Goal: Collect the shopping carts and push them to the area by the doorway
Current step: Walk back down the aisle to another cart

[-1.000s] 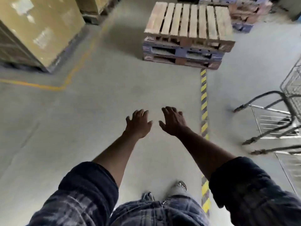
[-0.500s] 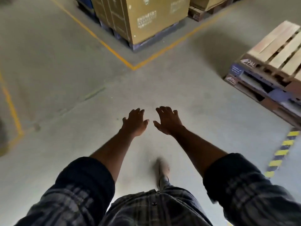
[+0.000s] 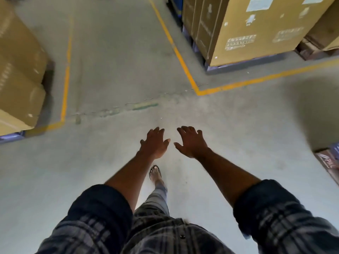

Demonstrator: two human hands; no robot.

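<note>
Your hands reach out empty over the floor (image 3: 102, 162).
Left hand (image 3: 154, 143) and right hand (image 3: 191, 142) spread open, side by side, holding nothing.

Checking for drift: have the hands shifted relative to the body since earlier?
No. The left hand and right hand hold the same outstretched pose above the shirt.

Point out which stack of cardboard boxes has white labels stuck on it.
The stack at upper right, inside the yellow floor line's corner. Its side carries pale labels and printed panels; the stack at left shows no such labels.
</note>
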